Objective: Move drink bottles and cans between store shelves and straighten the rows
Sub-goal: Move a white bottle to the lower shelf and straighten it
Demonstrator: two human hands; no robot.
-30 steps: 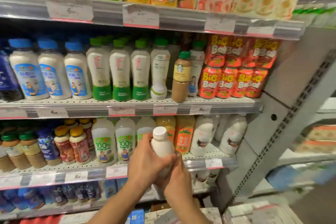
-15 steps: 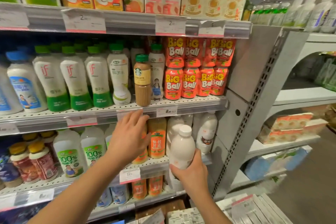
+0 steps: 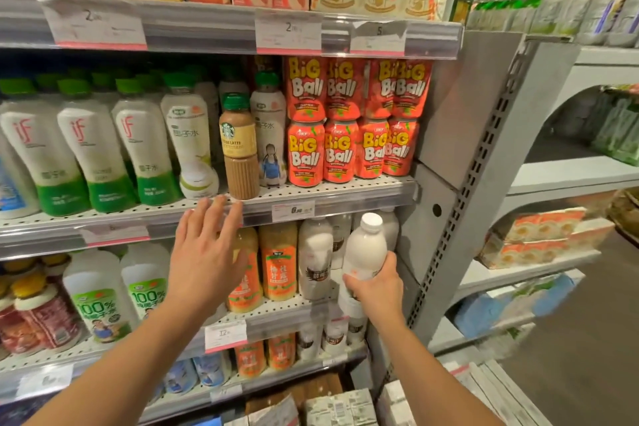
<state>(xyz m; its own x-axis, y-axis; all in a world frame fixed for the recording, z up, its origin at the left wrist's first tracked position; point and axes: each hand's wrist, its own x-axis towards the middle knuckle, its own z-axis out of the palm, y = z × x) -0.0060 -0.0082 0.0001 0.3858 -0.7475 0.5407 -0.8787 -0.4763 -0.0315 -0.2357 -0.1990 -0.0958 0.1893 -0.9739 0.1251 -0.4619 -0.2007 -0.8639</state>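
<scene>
Risen from the lower shelf, left hand (image 3: 204, 259) spreads open below coffee bottle (image 3: 239, 149); right hand (image 3: 378, 289) grips white bottle (image 3: 364, 252).

We have single view only: head camera, worn at head height, facing store shelving straight on, tilted slightly down. Close range; our forearms enter from bottom edge. Landmark: grey upright post (image 3: 460, 204). Left of post, drink shelves fill most of frame. Right of post, neighbouring shelf bay and strip of floor recede. Wide-angle lens bends shelf edges. No second view, no overlap.
</scene>
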